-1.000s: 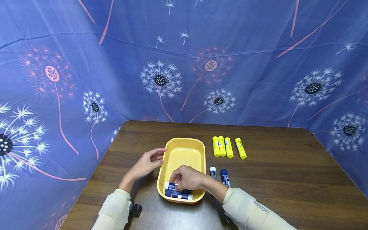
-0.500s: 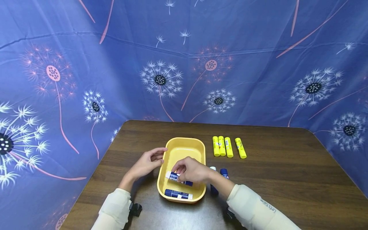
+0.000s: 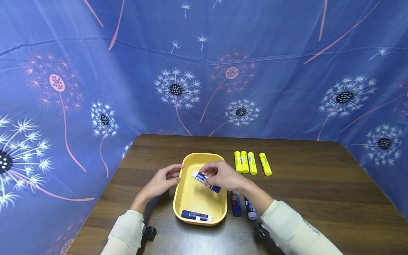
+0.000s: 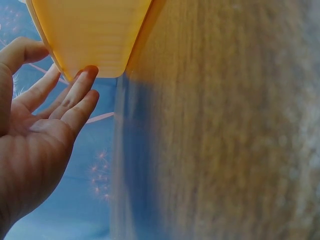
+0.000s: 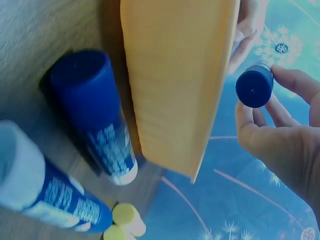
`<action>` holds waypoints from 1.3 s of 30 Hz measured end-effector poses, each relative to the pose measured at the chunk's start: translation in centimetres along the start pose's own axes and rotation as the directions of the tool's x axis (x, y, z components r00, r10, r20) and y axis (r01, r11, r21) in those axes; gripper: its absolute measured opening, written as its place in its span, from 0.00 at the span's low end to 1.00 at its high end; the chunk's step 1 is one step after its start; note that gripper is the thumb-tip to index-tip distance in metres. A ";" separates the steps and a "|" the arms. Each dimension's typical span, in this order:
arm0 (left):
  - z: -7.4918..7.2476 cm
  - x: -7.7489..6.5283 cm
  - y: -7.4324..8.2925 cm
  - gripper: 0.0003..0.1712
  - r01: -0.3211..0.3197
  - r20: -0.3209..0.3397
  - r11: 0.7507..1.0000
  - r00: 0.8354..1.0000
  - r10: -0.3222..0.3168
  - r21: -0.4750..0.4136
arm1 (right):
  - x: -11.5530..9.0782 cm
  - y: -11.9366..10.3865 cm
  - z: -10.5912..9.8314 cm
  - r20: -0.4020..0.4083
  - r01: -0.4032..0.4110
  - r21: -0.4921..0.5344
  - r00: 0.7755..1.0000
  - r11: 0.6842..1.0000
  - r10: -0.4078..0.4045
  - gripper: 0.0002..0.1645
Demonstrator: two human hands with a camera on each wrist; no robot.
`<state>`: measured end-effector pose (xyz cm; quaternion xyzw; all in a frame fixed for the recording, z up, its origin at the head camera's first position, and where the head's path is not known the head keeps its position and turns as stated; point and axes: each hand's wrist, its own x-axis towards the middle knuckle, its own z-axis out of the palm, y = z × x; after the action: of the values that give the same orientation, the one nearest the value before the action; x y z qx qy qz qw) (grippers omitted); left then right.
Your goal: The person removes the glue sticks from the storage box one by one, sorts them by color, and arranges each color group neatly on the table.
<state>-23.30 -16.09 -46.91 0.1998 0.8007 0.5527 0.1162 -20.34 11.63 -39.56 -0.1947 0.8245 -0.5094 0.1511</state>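
Observation:
My right hand (image 3: 224,175) pinches a blue glue stick (image 3: 199,177) with a white end, tilted over the yellow tray (image 3: 176,200). In the right wrist view the blue end of that glue stick (image 5: 254,88) faces the camera, between thumb and fingertips. My left hand (image 3: 164,180) is at the tray's left side; in the left wrist view its fairly straight fingers (image 4: 82,85) touch the outer wall and its thumb lies by the rim. A second blue glue stick (image 3: 196,215) lies along the near end inside the tray.
Two more blue glue sticks, one (image 3: 236,204) close to the tray and another (image 3: 250,209) beside it, lie right of the tray under my right forearm. Several yellow glue sticks (image 3: 252,163) lie farther back on the wooden table (image 3: 306,187). A patterned blue cloth (image 3: 280,71) hangs behind.
My right hand has lifted the blue glue stick from beside the other one at the tray's near end, moving it back and rightward. My left hand stays at the tray's side.

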 end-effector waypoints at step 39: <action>0.0 -0.4 0.3 0.30 0.005 0.003 1.000 1.000 -0.005 0.015 | -6.3 4.1 -4.5 -0.472 -0.143 0.261 0.844 0.955 0.255 0.26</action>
<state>-22.93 -16.18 -46.61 0.1993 0.8051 0.5463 0.1172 -17.53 19.80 -40.96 0.0489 0.7907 -0.6103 0.0045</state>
